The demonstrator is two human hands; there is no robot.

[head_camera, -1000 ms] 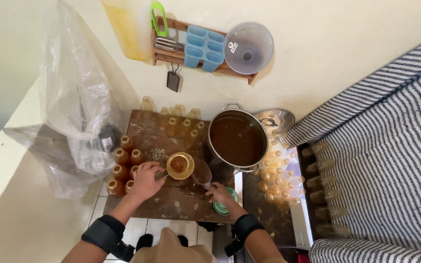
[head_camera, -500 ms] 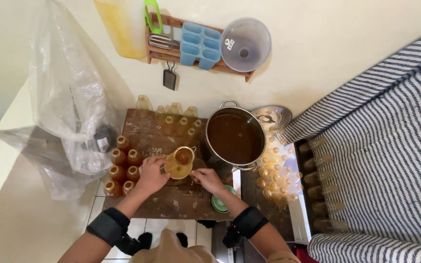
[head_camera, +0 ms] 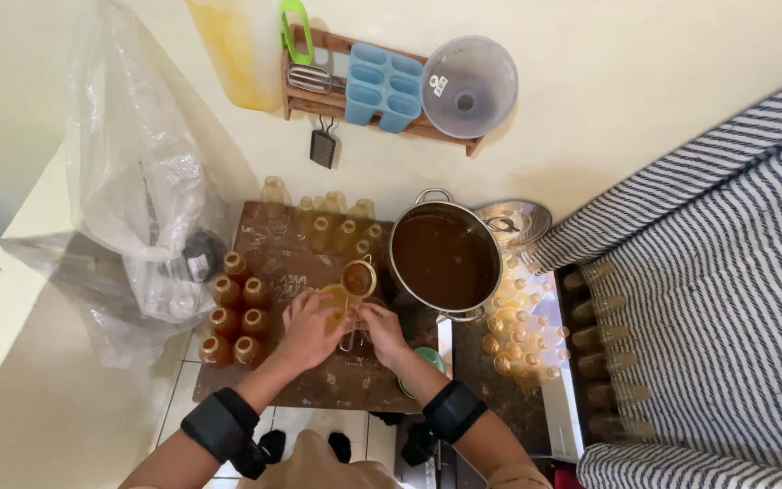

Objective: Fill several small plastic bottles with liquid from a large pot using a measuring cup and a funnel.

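My left hand (head_camera: 305,330) and my right hand (head_camera: 382,328) meet over a wooden board (head_camera: 273,249) and close from both sides on a small yellowish bottle (head_camera: 337,303). Just beyond my fingers sits a small round strainer cup (head_camera: 357,278) filled with brown liquid. A steel pot (head_camera: 397,272) of the same brown liquid stands right of it. Several filled brown bottles (head_camera: 228,319) are grouped left of my left hand. Both wrists wear black bands.
Several pale bottles (head_camera: 328,222) line the board's far edge and more bottles (head_camera: 518,335) lie right of the pot. A pot lid (head_camera: 513,222), a green round lid (head_camera: 429,360), a clear plastic bag (head_camera: 138,181), a wall rack (head_camera: 382,86) and striped cloth (head_camera: 708,272) surround the spot.
My right hand has come up from beside the green lid to join my left hand at the bottle. The strainer cup now sits apart, just beyond my fingers.
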